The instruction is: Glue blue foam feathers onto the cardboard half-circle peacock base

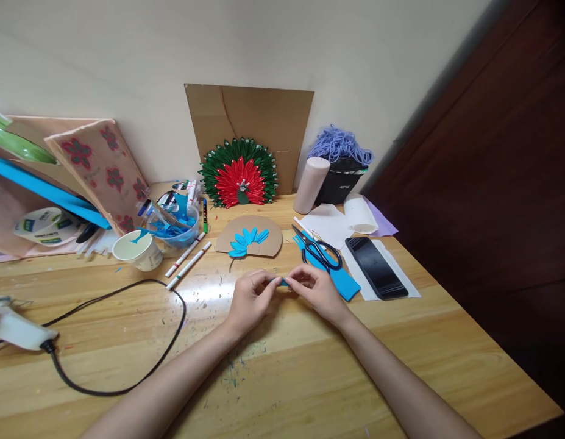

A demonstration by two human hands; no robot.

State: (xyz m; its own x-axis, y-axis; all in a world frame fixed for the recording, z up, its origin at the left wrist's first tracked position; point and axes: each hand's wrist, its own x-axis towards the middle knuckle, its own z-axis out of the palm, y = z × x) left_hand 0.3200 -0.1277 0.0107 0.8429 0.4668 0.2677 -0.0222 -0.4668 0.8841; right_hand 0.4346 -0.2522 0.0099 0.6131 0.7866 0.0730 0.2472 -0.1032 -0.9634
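Observation:
My left hand (255, 297) and my right hand (319, 291) meet above the table, thumbs and fingers pinched. Between their fingertips is a small blue paper piece (283, 281), mostly covered by the fingers. Just beyond them lies a rounded cardboard piece (270, 241) with a fan of blue paper petals (250, 239) on it. To the right of my right hand, black-handled scissors (316, 249) rest over blue paper strips (344, 283).
A black phone (376, 267) lies on white paper at the right. Two markers (188, 265), a paper cup (138, 251) and a tub of blue scraps (175, 228) stand left. A corded glue gun (19, 326) lies far left. Behind, a red-green paper peacock (240, 177) leans on cardboard (268, 116).

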